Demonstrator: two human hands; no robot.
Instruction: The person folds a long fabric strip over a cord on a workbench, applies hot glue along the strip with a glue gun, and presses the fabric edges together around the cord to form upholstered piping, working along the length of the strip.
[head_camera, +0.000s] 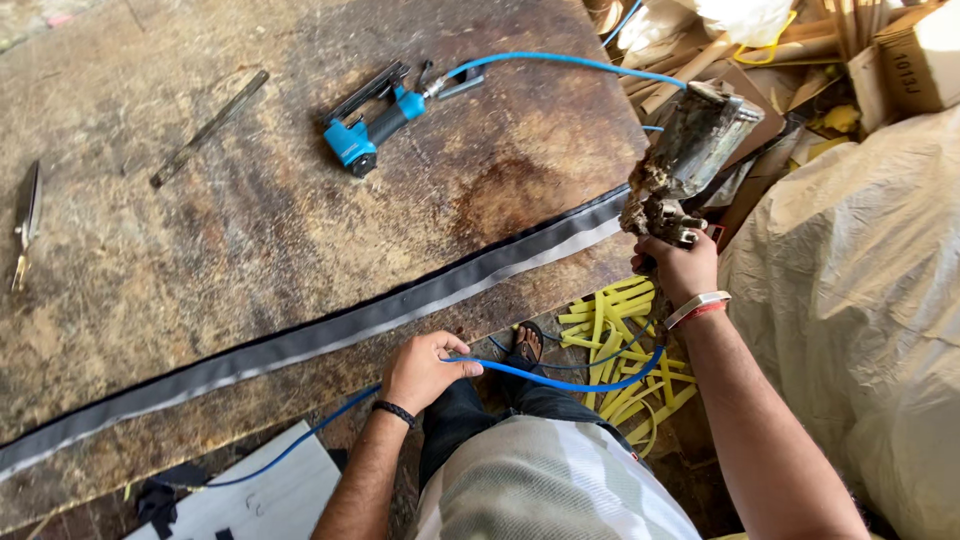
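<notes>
My right hand (680, 265) grips the handle of a grimy, glue-caked spray gun (685, 150), held up beyond the worn wooden table's (250, 220) right edge. A thin blue hose (560, 375) runs from below that hand across to my left hand (422, 370), which is closed on it at the table's near edge. A long grey strip with a black border (330, 335) lies diagonally along the table's front. Farther back on the table rests a blue pneumatic stapler (365, 125) with its own blue hose (560, 60).
A metal bar (208, 127) and scissors (25, 220) lie at the table's left. Yellow straps (620, 340) are heaped on the floor by my sandalled foot (528, 345). A large pale sack (860, 290) fills the right; cardboard scraps (820, 60) are piled behind. A white board (270, 500) lies below the table.
</notes>
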